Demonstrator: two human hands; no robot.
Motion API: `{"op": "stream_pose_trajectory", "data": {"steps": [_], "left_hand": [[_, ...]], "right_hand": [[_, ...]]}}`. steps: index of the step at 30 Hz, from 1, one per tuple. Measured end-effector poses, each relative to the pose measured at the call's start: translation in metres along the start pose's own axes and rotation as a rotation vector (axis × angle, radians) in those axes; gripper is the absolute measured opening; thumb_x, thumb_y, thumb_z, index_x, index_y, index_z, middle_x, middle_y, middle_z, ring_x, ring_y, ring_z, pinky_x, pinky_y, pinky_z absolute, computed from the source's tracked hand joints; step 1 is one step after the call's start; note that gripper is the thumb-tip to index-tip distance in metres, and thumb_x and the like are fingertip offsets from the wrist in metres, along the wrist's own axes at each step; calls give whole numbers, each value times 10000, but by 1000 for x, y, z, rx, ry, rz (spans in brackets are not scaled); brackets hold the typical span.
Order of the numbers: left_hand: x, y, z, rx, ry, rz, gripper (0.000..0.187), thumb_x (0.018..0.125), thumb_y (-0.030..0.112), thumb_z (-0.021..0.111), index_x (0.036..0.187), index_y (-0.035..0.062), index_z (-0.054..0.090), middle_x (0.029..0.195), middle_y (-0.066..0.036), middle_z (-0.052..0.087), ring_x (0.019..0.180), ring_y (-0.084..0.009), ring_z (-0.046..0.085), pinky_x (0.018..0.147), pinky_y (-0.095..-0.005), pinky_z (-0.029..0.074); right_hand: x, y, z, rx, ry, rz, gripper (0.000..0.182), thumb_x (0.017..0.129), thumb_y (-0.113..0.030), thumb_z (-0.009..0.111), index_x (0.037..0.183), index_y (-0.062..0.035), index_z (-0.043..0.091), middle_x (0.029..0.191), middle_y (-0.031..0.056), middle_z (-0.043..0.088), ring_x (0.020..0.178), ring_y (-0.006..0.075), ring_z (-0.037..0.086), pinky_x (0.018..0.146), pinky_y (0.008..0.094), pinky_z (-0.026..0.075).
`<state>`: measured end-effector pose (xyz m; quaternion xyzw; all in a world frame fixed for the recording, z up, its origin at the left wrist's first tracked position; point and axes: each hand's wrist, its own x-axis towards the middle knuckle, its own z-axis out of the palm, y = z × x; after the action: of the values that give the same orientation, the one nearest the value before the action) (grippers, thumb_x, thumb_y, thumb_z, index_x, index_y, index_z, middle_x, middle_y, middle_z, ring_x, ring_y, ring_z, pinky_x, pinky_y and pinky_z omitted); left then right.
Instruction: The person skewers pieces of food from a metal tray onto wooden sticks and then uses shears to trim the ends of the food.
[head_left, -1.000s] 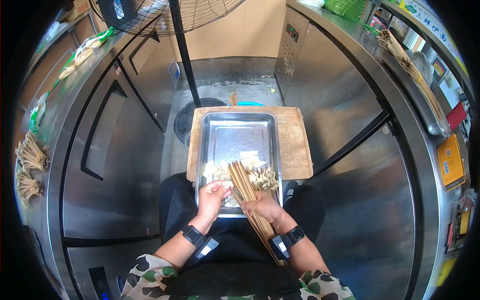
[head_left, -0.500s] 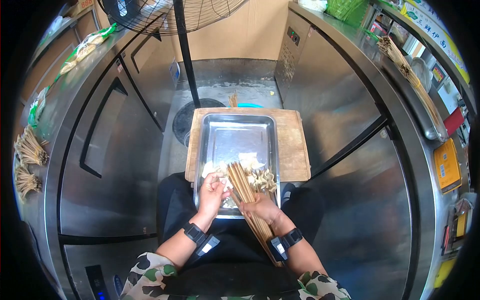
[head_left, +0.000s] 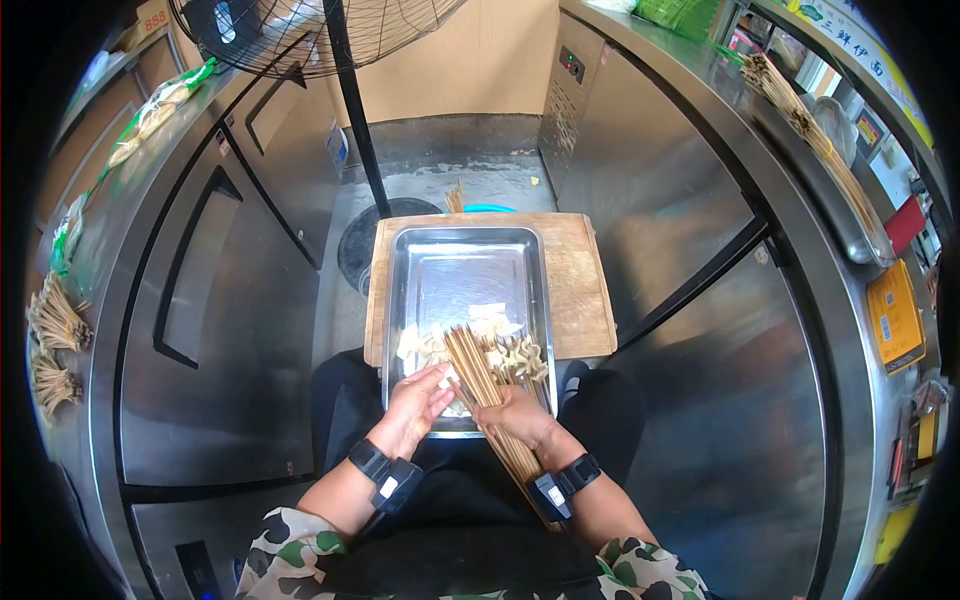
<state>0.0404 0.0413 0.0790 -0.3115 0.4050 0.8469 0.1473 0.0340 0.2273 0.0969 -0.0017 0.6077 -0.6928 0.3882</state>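
Note:
My right hand (head_left: 518, 414) is wrapped round a thick bundle of bamboo skewers (head_left: 474, 362), which slants across the near part of a metal tray (head_left: 394, 290). Beside the bundle's tips, the fingers of my left hand (head_left: 412, 402) pinch a small pale food piece (head_left: 449, 379), close to the end of one skewer. Thin pale slices (head_left: 424, 346) lie loose in the tray. Folded, cream-coloured pieces (head_left: 520, 358) sit just right of the bundle, seemingly threaded on skewers. My palms hide part of the tray's near end.
The tray rests on a wooden board (head_left: 583, 290) between my knees. Steel cabinets flank me, with skewer bundles (head_left: 58, 318) on the left counter and more skewers (head_left: 815, 135) in a tray on the right. A fan (head_left: 310, 35) stands ahead.
The whole view has shifted slightly. My left hand's fingers have opened out a little around the pale piece, near the skewer tips; my right hand keeps its hold on the bundle.

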Motion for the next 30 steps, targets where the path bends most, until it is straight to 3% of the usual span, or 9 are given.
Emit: {"op": "stream_pose_trajectory", "data": {"steps": [7, 9, 19, 22, 30], "left_hand": [[-4, -16, -3, -81, -22, -158, 233, 830, 135, 643, 1037, 49, 579, 954, -70, 617, 837, -183, 619, 675, -247, 512], [-13, -20, 4, -152, 14, -129, 227, 836, 119, 633, 1042, 39, 580, 954, -72, 619, 829, -171, 616, 668, -234, 512], [-12, -6, 7, 70, -43, 115, 229, 845, 85, 618, 1044, -23, 590, 957, -76, 621, 792, -127, 591, 681, -222, 514], [-15, 2, 5, 87, -86, 122, 217, 845, 79, 617, 1034, -25, 594, 957, -76, 619, 796, -123, 587, 703, -226, 510], [-17, -13, 3, 63, -44, 88, 190, 856, 87, 604, 1027, 5, 596, 963, -62, 614, 832, -120, 583, 721, -226, 505]], "right_hand": [[3, 5, 1, 21, 1, -14, 31, 771, -35, 617, 787, -11, 607, 619, 29, 564, 506, 89, 507, 484, 225, 407], [6, 9, -1, 2, -3, -20, 45, 774, -39, 618, 807, -10, 607, 637, 29, 572, 515, 89, 512, 487, 224, 410], [-2, -8, -3, -51, -38, 22, 58, 773, -57, 633, 803, -15, 607, 670, 27, 590, 549, 83, 531, 509, 214, 423], [-4, -7, -6, -30, -154, -15, 58, 770, -52, 633, 804, -12, 607, 676, 30, 596, 554, 81, 537, 513, 204, 425], [-4, -3, 1, -42, -38, 11, 56, 796, -65, 614, 792, -11, 599, 653, 44, 597, 535, 82, 531, 496, 206, 416]]}}
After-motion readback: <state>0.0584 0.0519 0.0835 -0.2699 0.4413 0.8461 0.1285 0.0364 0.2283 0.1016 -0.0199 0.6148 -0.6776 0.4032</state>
